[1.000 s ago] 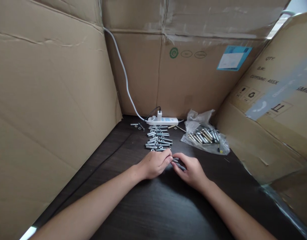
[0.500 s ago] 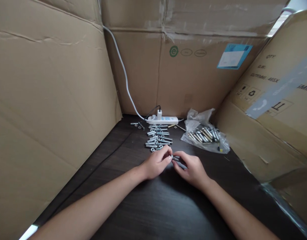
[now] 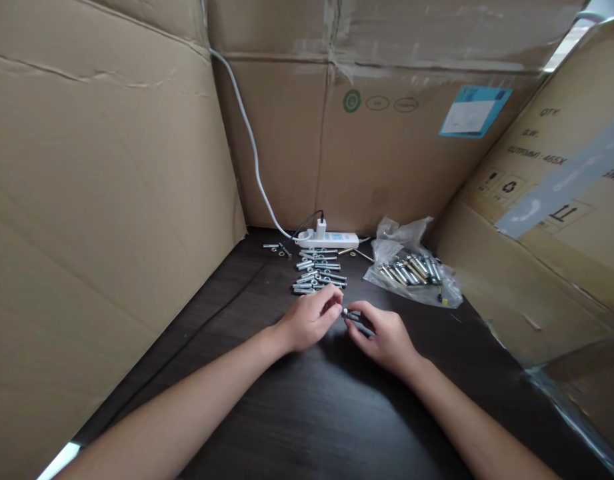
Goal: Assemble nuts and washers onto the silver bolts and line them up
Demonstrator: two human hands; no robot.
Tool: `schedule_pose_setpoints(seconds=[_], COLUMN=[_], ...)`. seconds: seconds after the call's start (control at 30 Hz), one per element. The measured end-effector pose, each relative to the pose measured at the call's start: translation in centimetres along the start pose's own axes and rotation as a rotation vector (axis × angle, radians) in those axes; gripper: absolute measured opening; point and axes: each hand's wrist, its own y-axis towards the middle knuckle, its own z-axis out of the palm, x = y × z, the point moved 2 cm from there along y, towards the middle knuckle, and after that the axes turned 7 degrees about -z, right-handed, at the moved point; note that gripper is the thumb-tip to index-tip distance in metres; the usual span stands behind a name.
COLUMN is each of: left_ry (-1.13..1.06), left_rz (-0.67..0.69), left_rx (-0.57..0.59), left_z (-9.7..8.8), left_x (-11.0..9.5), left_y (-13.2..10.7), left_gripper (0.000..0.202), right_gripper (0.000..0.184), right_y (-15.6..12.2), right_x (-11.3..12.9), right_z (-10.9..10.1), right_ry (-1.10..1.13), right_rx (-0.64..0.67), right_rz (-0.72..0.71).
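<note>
My right hand grips a dark metal bolt between thumb and fingers, its end pointing left. A small bright piece, perhaps a nut, shows at that end. My left hand is pinched closed right beside the bolt's tip; whatever its fingertips hold is too small and hidden to name. Just beyond my left hand lie rows of silvery bolts, sleeves, nuts and washers, the nearest row partly covered by my fingers.
Behind the rows stands a white power strip with a plugged-in charger. A clear plastic bag with several anchor bolts lies at right. A black cable crosses the dark table on the left. Cardboard walls enclose three sides.
My left hand has shifted slightly back and left from the bolt, uncovering the small bright piece at its end. My right hand stays nearly in place. The view has moved a little.
</note>
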Motion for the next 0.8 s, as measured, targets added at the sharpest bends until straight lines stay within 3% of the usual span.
schedule_pose_setpoints(seconds=[0.13,0.27,0.4,0.53,0.63,0.8], left_ry=[0.062,0.104,0.157,0.158,0.176,0.262], left_rz=[0.087,0.075,0.122,0.119,0.19,0.226], left_rx=[0.08,0.098,0.132,0.037,-0.031,0.009], left_z=[-0.18,-0.07,0.11,-0.04,-0.11,0.19], left_x=[-0.49,0.1,0.49,0.29,-0.1,-0.25], left_y=[-0.33,-0.07,0.12,-0.01,-0.17,-0.21], left_gripper=[0.015,0.023,0.009,0.017,0.021,0.023], right_gripper=[0.013,0.014,0.011,0.011,0.011,0.012], right_y=[0.04,0.08,0.1,-0.01,-0.05,0.04], right_x=[-0.11,-0.04,-0.01,-0.24,-0.35,-0.47], right_z=[-0.01,-0.2,-0.46,-0.5,-0.4,-0.36], right_ry=[0.013,0.002,-0.022,-0.032,-0.012,-0.007], right_rx=[0.014,-0.001,-0.038,-0.057,-0.054,-0.059], right_rz=[0.017,0.016,0.01,0.03,0.032,0.021])
